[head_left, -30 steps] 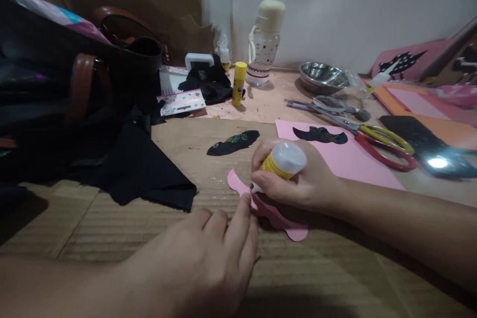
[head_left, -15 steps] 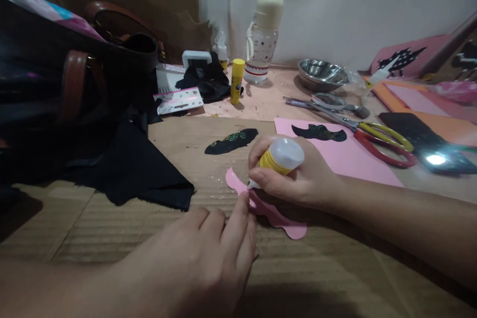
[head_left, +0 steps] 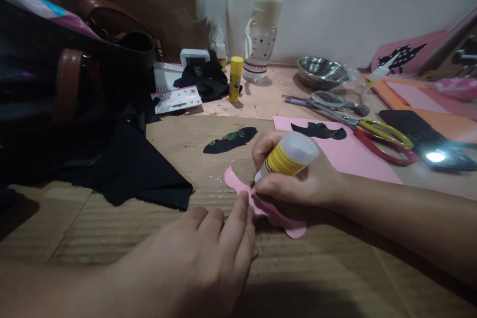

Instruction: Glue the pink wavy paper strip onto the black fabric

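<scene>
A wavy-edged pink paper cutout (head_left: 294, 227) lies on the cardboard sheet (head_left: 112, 238). My left hand (head_left: 212, 248) is open, its fingers stretched out and the index fingertip pressing on the cutout's near edge. My right hand (head_left: 316, 179) is closed around a glue bottle (head_left: 285, 163) with a yellow label, tilted with its nozzle down at the cutout's surface, close to that fingertip. The left end of the cutout looks shiny. Beyond it rests a black cloth piece (head_left: 230, 140) with glittery specks. My right hand covers part of the cutout.
Black fabric (head_left: 145, 171) and a dark bag (head_left: 30, 74) are at left. Behind stand a glue stick (head_left: 235, 80), a bottle (head_left: 260, 42) and a metal bowl (head_left: 316, 79). To the right lie pink paper (head_left: 361, 161), scissors (head_left: 387, 145) and a phone (head_left: 413, 134).
The glue bottle's nozzle has moved slightly right along the pink cutout, and the bottle's base has shifted right. My left hand stays almost in place.
</scene>
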The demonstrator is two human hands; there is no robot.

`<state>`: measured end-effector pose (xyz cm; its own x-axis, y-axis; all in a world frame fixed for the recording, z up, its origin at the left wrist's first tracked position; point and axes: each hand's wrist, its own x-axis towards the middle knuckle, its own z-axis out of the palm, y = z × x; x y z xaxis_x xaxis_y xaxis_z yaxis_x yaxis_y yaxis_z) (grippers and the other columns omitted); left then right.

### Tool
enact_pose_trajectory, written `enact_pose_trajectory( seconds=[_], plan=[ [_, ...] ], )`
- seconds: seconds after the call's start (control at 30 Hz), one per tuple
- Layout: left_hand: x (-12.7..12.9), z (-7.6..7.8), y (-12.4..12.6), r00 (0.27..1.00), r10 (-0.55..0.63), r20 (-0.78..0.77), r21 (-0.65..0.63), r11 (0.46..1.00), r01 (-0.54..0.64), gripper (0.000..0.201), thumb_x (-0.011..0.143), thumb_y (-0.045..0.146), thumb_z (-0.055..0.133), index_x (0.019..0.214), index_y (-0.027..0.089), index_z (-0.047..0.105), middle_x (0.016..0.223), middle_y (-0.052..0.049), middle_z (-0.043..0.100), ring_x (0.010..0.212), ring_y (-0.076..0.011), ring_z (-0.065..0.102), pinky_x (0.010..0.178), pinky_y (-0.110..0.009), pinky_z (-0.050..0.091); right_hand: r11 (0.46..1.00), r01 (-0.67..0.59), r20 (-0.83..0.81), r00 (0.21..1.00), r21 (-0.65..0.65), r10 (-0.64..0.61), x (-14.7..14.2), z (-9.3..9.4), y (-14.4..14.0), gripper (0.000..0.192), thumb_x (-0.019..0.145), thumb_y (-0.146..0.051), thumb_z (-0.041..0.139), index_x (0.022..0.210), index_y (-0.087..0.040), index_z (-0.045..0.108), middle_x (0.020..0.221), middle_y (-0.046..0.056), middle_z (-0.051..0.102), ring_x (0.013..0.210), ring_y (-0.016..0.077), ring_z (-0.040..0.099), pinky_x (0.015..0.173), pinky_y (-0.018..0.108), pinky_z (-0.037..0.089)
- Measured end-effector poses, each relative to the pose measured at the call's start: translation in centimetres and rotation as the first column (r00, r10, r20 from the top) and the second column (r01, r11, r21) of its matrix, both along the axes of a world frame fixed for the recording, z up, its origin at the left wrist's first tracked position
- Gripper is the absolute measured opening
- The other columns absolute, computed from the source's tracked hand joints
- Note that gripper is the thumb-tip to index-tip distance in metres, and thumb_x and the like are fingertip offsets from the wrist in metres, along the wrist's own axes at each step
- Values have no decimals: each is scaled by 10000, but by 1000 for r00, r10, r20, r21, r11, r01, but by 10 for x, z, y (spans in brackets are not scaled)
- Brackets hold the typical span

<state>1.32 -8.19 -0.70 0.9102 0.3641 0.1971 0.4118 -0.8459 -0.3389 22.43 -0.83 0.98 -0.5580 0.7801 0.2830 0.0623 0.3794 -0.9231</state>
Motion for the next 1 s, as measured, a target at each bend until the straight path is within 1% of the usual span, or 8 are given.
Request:
enact_pose_trajectory(
  seconds=[0.1, 0.2, 0.4, 0.57, 0.63, 0.73, 0.87, 1.0],
  plan=[
    [1, 3, -1, 999, 18, -30, 5, 1000, -18, 394, 897, 116, 464, 1206, 67, 703, 1067, -182, 792, 608, -237, 725, 524, -339, 567, 1000, 5, -13, 1000, -2, -5, 2, -2, 1, 240, 848, -314, 784, 814, -207, 572, 673, -37, 632, 606, 120, 595, 555, 228, 450],
    [1, 6, -1, 999, 38, -19, 6, 999, -38, 396, 892, 143, 490, 1221, 62, 695, 1023, -164, 799, 650, -254, 738, 545, -350, 573, 999, 7, 22, 1000, 36, -8, 3, -4, 1, 175, 890, -300, 744, 849, -198, 609, 729, -21, 666, 664, 126, 617, 592, 229, 459],
    [1, 5, 1, 999, 9, 34, 19, 1000, -9, 390, 859, 206, 562, 1180, 44, 712, 1010, -172, 801, 595, -260, 715, 511, -362, 560, 996, 70, 55, 996, 52, -73, 0, -4, 0, 233, 911, -335, 722, 788, -185, 591, 686, -37, 604, 625, 103, 563, 559, 212, 415],
    [-1, 2, -1, 998, 18, 66, 26, 999, -20, 377, 867, 192, 546, 1178, 47, 702, 966, -154, 802, 602, -261, 716, 511, -356, 554, 998, 47, 71, 996, 48, -51, -1, -4, 0, 238, 941, -328, 680, 782, -176, 588, 683, -39, 581, 613, 86, 525, 551, 192, 406],
    [-1, 2, -2, 998, 31, 62, 14, 999, -32, 372, 884, 198, 541, 1187, 50, 697, 997, -159, 802, 629, -263, 726, 530, -357, 559, 998, 49, 80, 995, 49, -53, -1, -4, 0, 244, 948, -329, 673, 780, -176, 584, 683, -41, 571, 612, 83, 513, 552, 188, 405],
    [0, 3, -3, 997, 6, 75, 39, 999, -9, 394, 876, 202, 537, 1198, 33, 689, 1069, -194, 791, 628, -266, 733, 515, -357, 553, 997, 59, 82, 995, 48, -62, -1, -5, 1, 261, 956, -337, 669, 771, -177, 574, 683, -44, 552, 619, 83, 511, 555, 184, 406],
    [3, 4, 0, 999, 44, 24, 12, 999, -44, 386, 887, 184, 537, 1215, 43, 684, 1078, -179, 794, 681, -265, 753, 558, -350, 577, 998, 53, 67, 996, 25, -55, -1, -5, 1, 271, 952, -344, 685, 769, -176, 576, 683, -49, 549, 619, 79, 508, 556, 179, 407],
    [1, 1, 1, 999, -2, 44, 39, 999, 0, 395, 856, 182, 545, 1185, 28, 700, 1038, -191, 797, 648, -269, 748, 520, -349, 573, 998, 54, 79, 995, 34, -57, -1, -5, 1, 292, 962, -373, 674, 771, -175, 577, 682, -47, 551, 614, 77, 506, 549, 178, 406]
  ],
)
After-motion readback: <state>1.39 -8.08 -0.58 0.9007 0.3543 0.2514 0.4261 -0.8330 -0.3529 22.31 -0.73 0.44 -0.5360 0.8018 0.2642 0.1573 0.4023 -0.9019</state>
